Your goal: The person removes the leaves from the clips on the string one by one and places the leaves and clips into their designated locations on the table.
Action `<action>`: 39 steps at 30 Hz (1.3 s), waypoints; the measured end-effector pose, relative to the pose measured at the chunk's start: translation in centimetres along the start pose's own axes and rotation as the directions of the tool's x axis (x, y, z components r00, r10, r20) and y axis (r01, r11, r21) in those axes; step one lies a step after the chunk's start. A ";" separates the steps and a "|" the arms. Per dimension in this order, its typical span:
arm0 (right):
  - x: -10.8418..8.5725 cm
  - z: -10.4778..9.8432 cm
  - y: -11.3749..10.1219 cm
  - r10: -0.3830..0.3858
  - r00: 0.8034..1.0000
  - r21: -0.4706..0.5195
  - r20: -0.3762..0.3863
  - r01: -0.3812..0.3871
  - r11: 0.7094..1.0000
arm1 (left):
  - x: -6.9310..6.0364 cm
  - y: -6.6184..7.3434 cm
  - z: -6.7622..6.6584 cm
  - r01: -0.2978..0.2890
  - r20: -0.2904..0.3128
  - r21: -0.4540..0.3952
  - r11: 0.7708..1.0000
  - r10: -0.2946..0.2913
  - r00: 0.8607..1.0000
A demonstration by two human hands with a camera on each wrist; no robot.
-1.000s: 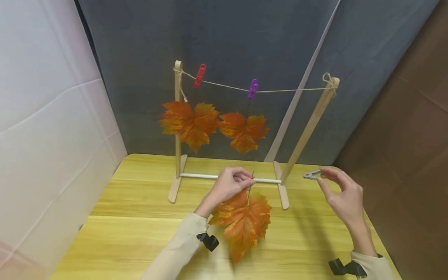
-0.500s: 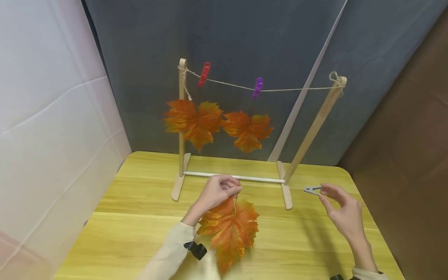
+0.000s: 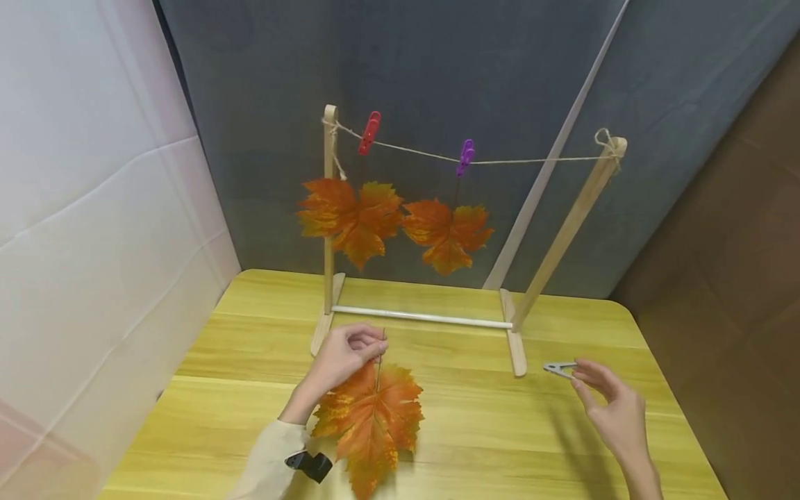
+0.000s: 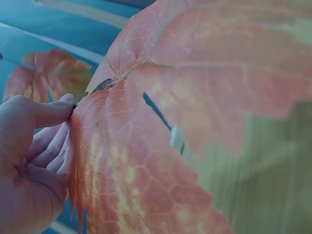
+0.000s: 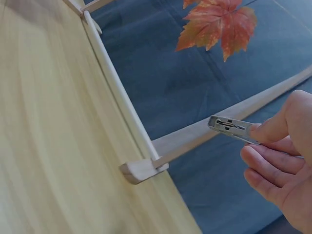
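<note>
My left hand (image 3: 344, 355) pinches the stem of an orange maple leaf (image 3: 378, 417), which hangs below the fingers over the table; in the left wrist view the leaf (image 4: 146, 146) fills much of the picture. At the right, my right hand (image 3: 615, 410) holds a grey clothespin (image 3: 558, 369) between thumb and fingers, its tip pointing left. The clothespin (image 5: 229, 127) also shows in the right wrist view. Behind, a red clothespin (image 3: 370, 133) and a purple clothespin (image 3: 465, 157) sit on a string (image 3: 525, 162), with a leaf (image 3: 356, 219) and another leaf (image 3: 448, 235) hanging beneath them.
A wooden stand carries the string between its left post (image 3: 328, 257) and its leaning right post (image 3: 571, 229). A white rod (image 3: 425, 317) joins the feet near the back of the yellow wooden table (image 3: 475, 430). Grey cloth (image 3: 437, 62) hangs behind.
My left hand has moved left and toward me with the leaf. My right hand has come lower with the grey clothespin. The view has shifted slightly.
</note>
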State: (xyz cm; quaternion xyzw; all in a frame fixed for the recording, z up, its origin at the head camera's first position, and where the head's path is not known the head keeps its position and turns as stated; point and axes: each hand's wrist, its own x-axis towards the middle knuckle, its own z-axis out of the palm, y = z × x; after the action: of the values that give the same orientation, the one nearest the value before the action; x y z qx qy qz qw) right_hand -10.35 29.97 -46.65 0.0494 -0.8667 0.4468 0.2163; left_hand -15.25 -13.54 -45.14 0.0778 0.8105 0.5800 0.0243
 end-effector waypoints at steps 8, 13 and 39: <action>-1.6 0.3 1.2 0.058 0.998 -0.030 -0.003 -0.058 0.998 | -1.3 -1.8 -2.0 0.067 -0.046 0.027 0.997 -0.066 0.997; -2.4 0.5 1.7 0.126 0.992 -0.054 0.012 -0.125 0.991 | -2.0 -2.7 -3.2 0.094 -0.054 0.053 0.994 -0.092 0.994; -5.9 0.8 4.1 0.294 0.950 -0.177 0.107 -0.273 0.946 | -5.8 -7.7 -7.9 0.251 -0.151 0.240 0.938 -0.219 0.964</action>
State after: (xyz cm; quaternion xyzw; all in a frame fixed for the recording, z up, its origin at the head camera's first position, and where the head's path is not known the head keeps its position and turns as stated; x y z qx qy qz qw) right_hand -6.43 31.14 -52.56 -0.0641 -0.9101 0.3982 0.0952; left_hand -11.29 -24.27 -50.08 -0.0527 0.8823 0.4665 0.0338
